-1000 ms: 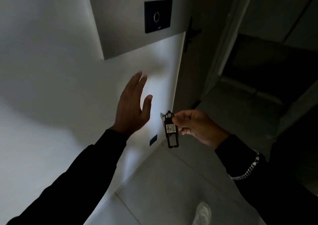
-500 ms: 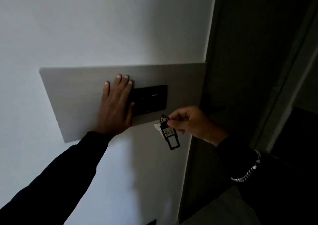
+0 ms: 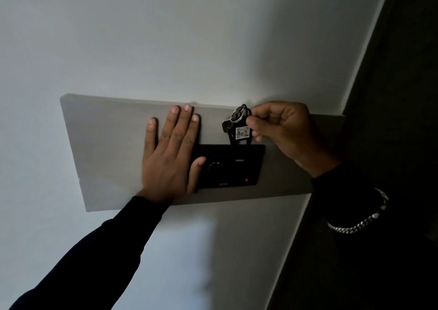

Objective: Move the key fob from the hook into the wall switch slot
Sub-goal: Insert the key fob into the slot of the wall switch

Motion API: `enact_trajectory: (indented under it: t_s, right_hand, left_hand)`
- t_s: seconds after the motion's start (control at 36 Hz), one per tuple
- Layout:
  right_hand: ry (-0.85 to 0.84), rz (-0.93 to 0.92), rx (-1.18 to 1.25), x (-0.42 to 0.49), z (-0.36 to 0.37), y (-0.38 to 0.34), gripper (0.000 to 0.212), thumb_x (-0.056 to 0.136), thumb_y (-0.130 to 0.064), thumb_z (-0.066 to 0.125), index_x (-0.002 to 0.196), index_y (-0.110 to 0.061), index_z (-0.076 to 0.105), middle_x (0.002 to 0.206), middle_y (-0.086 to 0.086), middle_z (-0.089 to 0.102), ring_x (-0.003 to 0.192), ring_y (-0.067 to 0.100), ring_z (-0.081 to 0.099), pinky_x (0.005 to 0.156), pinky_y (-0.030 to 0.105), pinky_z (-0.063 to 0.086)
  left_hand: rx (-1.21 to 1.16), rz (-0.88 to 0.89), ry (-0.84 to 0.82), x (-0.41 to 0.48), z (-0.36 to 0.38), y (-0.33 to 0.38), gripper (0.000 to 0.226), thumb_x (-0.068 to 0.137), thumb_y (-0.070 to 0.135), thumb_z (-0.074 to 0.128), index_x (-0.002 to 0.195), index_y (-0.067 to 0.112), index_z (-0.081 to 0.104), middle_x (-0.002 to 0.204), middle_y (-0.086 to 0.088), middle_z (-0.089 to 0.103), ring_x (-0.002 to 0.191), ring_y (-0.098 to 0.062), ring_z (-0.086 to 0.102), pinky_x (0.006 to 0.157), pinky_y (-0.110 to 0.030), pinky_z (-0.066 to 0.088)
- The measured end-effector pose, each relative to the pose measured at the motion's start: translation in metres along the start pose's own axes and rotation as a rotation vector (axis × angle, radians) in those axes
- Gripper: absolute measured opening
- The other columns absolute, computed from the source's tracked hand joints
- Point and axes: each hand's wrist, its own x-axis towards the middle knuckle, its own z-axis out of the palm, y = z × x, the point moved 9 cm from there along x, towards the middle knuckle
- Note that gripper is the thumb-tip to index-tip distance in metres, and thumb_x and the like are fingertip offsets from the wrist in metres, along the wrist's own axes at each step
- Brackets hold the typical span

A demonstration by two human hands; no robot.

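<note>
A black key fob (image 3: 239,132) with a white "402" label and a metal ring stands upright, its lower end at the top edge of the black wall switch (image 3: 234,167). My right hand (image 3: 282,129) pinches the fob from the right. My left hand (image 3: 171,153) lies flat with fingers spread on the grey wall panel (image 3: 104,148), its thumb over the switch's left edge. A small red light glows at the switch's lower right. How deep the fob sits in the slot is hidden.
The panel is mounted on a white wall (image 3: 166,37). A dark door frame or wall edge (image 3: 369,61) runs down the right side. A silver chain bracelet (image 3: 360,224) hangs on my right wrist.
The view tilted up and closer to the panel. My right hand lifted the fob from below the switch to its top edge. My left hand stayed flat on the panel.
</note>
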Motion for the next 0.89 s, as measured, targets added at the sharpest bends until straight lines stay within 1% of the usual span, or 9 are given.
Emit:
enact_trajectory:
  t_s: [0.11,0.19,0.39,0.47,0.56,0.67,0.72,0.81,0.89]
  right_hand:
    - [0.082,0.004,-0.002,-0.001,-0.005,0.015,0.009,0.083,0.004,0.066,0.089,-0.001,0.070,0.059,-0.001,0.067,0.046,0.001,0.059,0.049,0.015,0.052]
    - [0.092,0.048,0.009,-0.006,-0.003,0.026,0.012,0.084,0.005,0.065,0.097,0.005,0.067,0.066,0.008,0.064,0.046,0.001,0.058,0.049,0.015,0.052]
    - [0.036,0.049,-0.048,-0.021,0.006,0.038,0.011,0.086,0.004,0.064,0.095,0.007,0.064,0.064,0.004,0.061,0.043,0.000,0.055,0.043,0.013,0.047]
    - [0.052,0.026,-0.089,-0.023,0.000,0.035,0.013,0.084,0.002,0.066,0.097,0.003,0.062,0.068,0.013,0.063,0.046,0.004,0.055,0.043,0.016,0.046]
    - [0.047,-0.077,-0.256,-0.019,-0.004,0.020,0.026,0.078,-0.001,0.071,0.103,-0.004,0.062,0.077,0.015,0.064,0.057,0.020,0.057,0.059,0.033,0.053]
    - [-0.046,-0.336,-0.578,-0.013,0.003,-0.018,0.045,0.068,-0.009,0.075,0.113,-0.011,0.066,0.093,0.009,0.062,0.063,0.009,0.052,0.077,0.029,0.052]
    - [-0.102,-0.402,-0.661,-0.009,0.011,-0.029,0.041,0.068,-0.011,0.072,0.109,-0.012,0.069,0.099,0.010,0.062,0.071,0.014,0.053,0.079,0.030,0.051]
    - [-0.206,-0.469,-0.828,-0.006,0.027,-0.034,0.027,0.072,-0.012,0.064,0.097,-0.012,0.073,0.098,0.011,0.063,0.086,0.030,0.062,0.078,0.038,0.054]
    - [-0.241,-0.558,-0.938,-0.005,0.037,-0.040,0.018,0.075,-0.016,0.061,0.084,-0.009,0.073,0.092,0.012,0.064,0.081,0.035,0.063,0.071,0.040,0.053]
  left_hand:
    - [0.029,-0.028,0.011,0.001,0.000,0.000,0.067,0.098,0.045,0.022,0.154,0.009,0.027,0.164,-0.010,0.021,0.156,-0.025,0.013,0.127,-0.047,0.002]
    - [0.029,-0.049,0.027,0.003,-0.001,-0.001,0.066,0.099,0.044,0.023,0.154,0.008,0.028,0.164,-0.011,0.022,0.156,-0.026,0.015,0.127,-0.049,0.004]
    - [0.074,-0.105,0.056,0.007,-0.003,-0.004,0.065,0.099,0.042,0.022,0.154,0.008,0.028,0.164,-0.012,0.024,0.155,-0.028,0.016,0.125,-0.054,0.011]
    - [0.072,-0.109,0.066,0.007,-0.004,-0.003,0.064,0.099,0.041,0.023,0.154,0.008,0.029,0.163,-0.011,0.024,0.155,-0.028,0.017,0.125,-0.054,0.012]
    - [0.082,-0.107,0.063,0.007,-0.004,-0.002,0.065,0.098,0.041,0.024,0.154,0.008,0.029,0.163,-0.012,0.025,0.155,-0.027,0.016,0.125,-0.054,0.013]
    - [0.105,-0.106,0.071,0.007,-0.005,-0.001,0.065,0.098,0.041,0.023,0.153,0.006,0.031,0.162,-0.012,0.025,0.155,-0.027,0.016,0.125,-0.053,0.012]
    - [0.116,-0.108,0.068,0.007,-0.004,-0.002,0.065,0.098,0.041,0.023,0.152,0.005,0.032,0.162,-0.014,0.026,0.155,-0.029,0.019,0.125,-0.054,0.013]
    - [0.130,-0.107,0.074,0.007,-0.003,-0.002,0.065,0.099,0.041,0.023,0.152,0.005,0.033,0.161,-0.016,0.030,0.153,-0.032,0.023,0.124,-0.055,0.014]
    - [0.136,-0.103,0.091,0.006,-0.002,-0.002,0.065,0.099,0.041,0.024,0.152,0.005,0.033,0.160,-0.017,0.032,0.153,-0.032,0.023,0.125,-0.053,0.012]
